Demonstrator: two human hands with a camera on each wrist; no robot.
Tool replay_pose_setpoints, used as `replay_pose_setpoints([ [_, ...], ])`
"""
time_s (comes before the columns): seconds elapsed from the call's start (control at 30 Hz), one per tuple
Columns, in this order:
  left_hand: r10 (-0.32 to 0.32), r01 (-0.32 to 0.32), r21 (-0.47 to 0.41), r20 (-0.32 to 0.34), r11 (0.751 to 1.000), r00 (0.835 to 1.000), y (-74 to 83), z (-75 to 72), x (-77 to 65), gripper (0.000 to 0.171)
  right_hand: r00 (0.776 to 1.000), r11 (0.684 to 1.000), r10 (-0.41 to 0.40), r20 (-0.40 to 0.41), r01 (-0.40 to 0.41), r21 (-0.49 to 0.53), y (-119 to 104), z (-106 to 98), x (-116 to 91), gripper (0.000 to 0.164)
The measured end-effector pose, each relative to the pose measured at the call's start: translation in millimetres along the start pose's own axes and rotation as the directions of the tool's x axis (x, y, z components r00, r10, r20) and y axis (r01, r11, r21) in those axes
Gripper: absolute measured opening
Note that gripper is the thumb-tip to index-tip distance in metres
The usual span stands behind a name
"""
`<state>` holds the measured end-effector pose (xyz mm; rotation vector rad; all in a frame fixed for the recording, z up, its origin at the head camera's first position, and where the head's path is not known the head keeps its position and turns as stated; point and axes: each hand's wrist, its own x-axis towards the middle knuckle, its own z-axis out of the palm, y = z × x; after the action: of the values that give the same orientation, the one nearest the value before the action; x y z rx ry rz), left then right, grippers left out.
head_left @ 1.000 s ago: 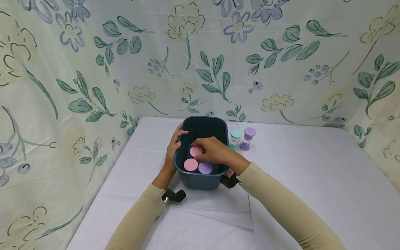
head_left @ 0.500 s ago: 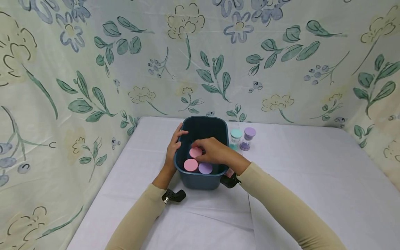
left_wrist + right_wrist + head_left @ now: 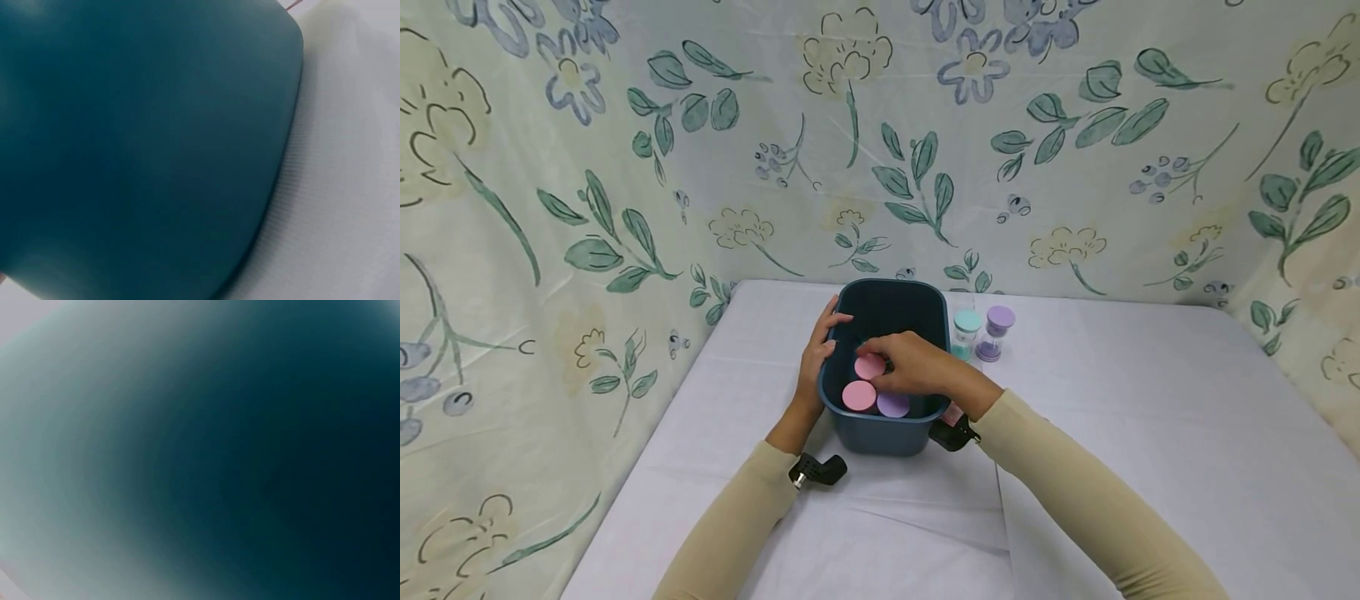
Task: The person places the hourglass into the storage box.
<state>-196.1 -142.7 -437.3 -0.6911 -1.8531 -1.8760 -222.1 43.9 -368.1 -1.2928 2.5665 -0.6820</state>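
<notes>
Wrist views show only blurred bin wall [image 3: 137, 150]; head view shows my right hand [image 3: 910, 364] pinching a pink-capped timer [image 3: 869, 367]; my left hand [image 3: 817, 354] grips the bin's left rim.

You see one dark bin [image 3: 880, 433] on the table [image 3: 1150, 433]. Inside it stand three timers: two pink-topped [image 3: 858, 395] [image 3: 869, 366], one purple-topped [image 3: 892, 405]. Beside the bin's right edge stand two more timers: one teal [image 3: 966, 332], one purple [image 3: 996, 332]. That makes five timers altogether.

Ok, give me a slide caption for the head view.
Left hand steadies a blue bin while right hand grips a pink-capped sand timer inside.
</notes>
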Motion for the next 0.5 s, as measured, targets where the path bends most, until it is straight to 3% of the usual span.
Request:
replay_pose_setpoints([
  [0.5,0.004,-0.004,0.0,-0.003,1.0,1.0,-1.9,-1.0,0.2,0.043,0.997,0.997,-0.073,0.019,0.073,-0.001,1.3,0.4,-0.2,0.044],
])
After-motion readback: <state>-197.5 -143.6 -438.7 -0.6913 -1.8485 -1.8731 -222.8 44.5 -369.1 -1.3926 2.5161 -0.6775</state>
